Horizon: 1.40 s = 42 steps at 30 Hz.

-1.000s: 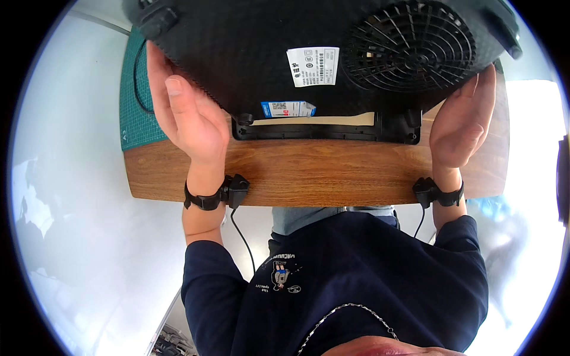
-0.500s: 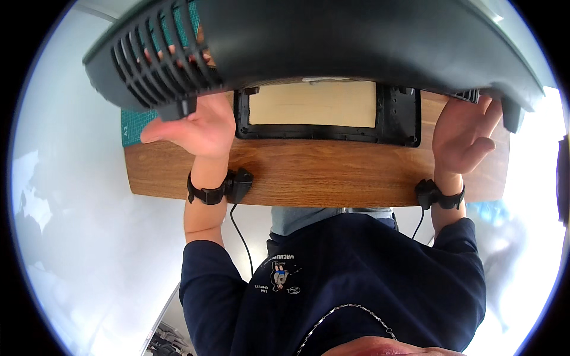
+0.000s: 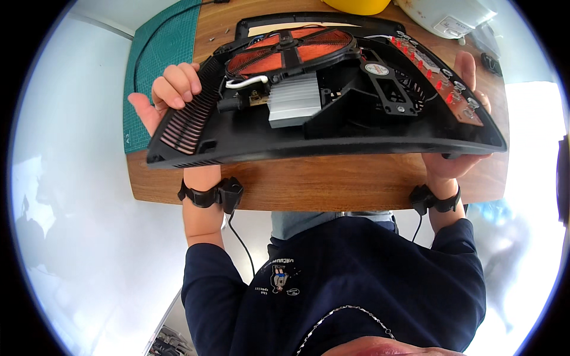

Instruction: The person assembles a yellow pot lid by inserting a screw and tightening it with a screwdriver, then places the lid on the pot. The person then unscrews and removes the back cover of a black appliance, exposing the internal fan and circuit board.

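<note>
Between my hands, the open black base of an induction cooker point(image 3: 255, 142) is held up over the table, its insides showing. My left hand point(image 3: 173, 89) grips the slotted left side, fingers curled over the rim and thumb stretched outward. At the right end, my right hand point(image 3: 449, 166) supports the base from below, its fingertips showing past the far edge; its palm is mostly hidden. Inside lie a round copper coil point(image 3: 255, 61), a silver heat sink point(image 3: 295, 102), a black fan point(image 3: 412, 89) and a brown circuit board point(image 3: 465, 114) with red lights along the right.
Behind the base lies a black frame-like top panel point(image 3: 392, 26) on the wooden table point(image 3: 320, 187). A green cutting mat point(image 3: 163, 44) with a black cable is at left, small screws point(image 3: 227, 29) beside it. A yellow bowl point(image 3: 359, 5) and white appliance point(image 3: 445, 15) stand far back.
The base has tipped over and come lower, so its inner parts face me instead of its smooth outer underside. My left fingers have come over its rim.
</note>
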### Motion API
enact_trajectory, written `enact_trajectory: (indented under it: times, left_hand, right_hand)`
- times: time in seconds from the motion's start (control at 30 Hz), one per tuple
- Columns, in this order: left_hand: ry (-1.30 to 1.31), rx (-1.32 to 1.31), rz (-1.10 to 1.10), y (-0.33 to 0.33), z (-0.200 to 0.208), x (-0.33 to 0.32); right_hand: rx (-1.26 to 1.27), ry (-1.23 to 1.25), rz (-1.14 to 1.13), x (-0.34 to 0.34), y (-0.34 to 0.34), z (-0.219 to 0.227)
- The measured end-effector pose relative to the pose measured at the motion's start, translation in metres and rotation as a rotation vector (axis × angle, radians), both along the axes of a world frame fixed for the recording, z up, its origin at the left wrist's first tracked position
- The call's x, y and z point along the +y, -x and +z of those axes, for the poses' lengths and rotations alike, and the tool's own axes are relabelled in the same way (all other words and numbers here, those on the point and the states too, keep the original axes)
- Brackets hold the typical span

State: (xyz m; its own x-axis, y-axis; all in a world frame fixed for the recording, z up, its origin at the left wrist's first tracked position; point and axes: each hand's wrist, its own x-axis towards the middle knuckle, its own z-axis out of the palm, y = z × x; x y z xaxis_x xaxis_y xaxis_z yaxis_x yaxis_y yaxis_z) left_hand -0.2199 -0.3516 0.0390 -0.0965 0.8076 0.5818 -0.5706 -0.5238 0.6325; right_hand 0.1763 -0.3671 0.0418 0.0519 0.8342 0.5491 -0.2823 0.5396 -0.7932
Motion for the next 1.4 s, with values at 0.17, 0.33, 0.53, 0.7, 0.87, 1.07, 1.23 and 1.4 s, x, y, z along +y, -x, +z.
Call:
enact_trajectory:
  times: [0.17,0.33,0.53,0.7,0.87,1.07,1.23,1.4]
  left_hand:
    - [0.073,0.046,0.036,-0.006,0.004,-0.003]
    - [0.075,0.119,0.151,-0.019,0.014,-0.007]
    - [-0.022,0.228,0.294,-0.025,0.036,0.009]
    - [-0.069,0.164,0.283,-0.032,0.062,0.012]
    - [-0.048,0.165,0.111,-0.021,0.055,-0.007]
    - [0.373,0.184,0.522,0.006,-0.038,-0.119]
    - [0.352,1.308,0.644,0.013,-0.135,-0.245]
    - [-0.215,1.722,0.303,-0.017,-0.131,-0.279]
  right_hand:
    - [0.192,0.074,0.059,-0.004,0.008,0.009]
    - [0.484,0.217,0.251,-0.004,-0.002,0.015]
    - [0.358,0.527,0.194,0.009,-0.007,0.033]
    - [0.486,0.929,0.371,0.002,-0.039,0.065]
    - [0.616,0.894,0.482,-0.039,-0.034,0.060]
    - [0.569,0.924,0.297,-0.110,-0.015,-0.009]
    - [0.266,0.700,0.291,-0.164,-0.002,-0.076]
    - [0.583,0.759,0.652,-0.186,0.016,-0.096]
